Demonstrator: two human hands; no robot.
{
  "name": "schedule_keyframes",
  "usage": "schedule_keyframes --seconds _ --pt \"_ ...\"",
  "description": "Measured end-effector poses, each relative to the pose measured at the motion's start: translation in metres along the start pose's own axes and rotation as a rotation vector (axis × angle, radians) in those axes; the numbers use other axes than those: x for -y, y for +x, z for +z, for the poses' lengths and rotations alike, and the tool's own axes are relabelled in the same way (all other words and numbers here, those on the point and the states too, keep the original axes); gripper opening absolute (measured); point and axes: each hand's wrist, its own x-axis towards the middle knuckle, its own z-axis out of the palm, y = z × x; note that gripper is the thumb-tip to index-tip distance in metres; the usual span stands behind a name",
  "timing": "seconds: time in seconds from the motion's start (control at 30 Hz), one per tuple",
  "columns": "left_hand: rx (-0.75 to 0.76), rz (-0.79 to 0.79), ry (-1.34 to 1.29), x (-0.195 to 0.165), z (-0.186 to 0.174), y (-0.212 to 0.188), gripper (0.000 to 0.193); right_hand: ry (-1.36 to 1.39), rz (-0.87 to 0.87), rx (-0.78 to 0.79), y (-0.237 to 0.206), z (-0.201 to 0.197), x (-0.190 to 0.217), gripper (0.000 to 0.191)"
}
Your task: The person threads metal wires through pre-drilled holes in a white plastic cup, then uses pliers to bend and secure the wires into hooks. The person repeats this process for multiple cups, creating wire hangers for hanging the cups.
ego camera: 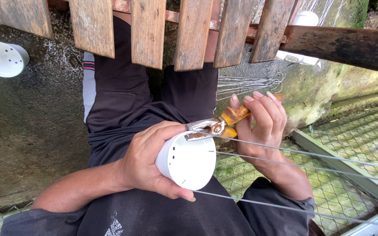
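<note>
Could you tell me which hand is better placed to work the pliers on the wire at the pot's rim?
The right hand: it already grips the pliers, whose jaws sit at the white pot's rim. The left hand is busy cradling the pot.

Behind the wooden slats [147,30], a white pot [305,18] is mostly hidden; the wires [311,166] are cut off at the right edge.

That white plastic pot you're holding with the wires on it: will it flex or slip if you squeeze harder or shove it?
The white pot looks thin-walled and light, held in the left hand alone, so it may flex under a hard squeeze. Its smooth, round side could slip or roll if set down. The wires look stiff and springy, likely tugging it sideways while the pliers pull.
</note>
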Motion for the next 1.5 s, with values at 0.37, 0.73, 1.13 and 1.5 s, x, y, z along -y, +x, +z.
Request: schedule_keyframes --seconds 0.37,0.73,1.13,1.5 --pt "-0.030 0.016 -0.006 -0.002 0.003 -0.001 0.109 -0.042 0.019 -0.020 -0.001 0.001 0.002 0.021" --pt "-0.020 0.014 0.023 -0.002 -0.001 0.001 0.107 0.030 0.040 -0.022 -0.002 0.006 0.004 0.025" --pt "0.011 0.008 -0.015 -0.001 -0.002 0.002 0.106 0.082 0.064 -0.023 -0.009 0.009 0.004 0.020" --pt "0.043 0.058 0.020 -0.003 -0.006 0.010 0.109 0.131 0.054 0.002 -0.007 0.005 0.001 0.032"
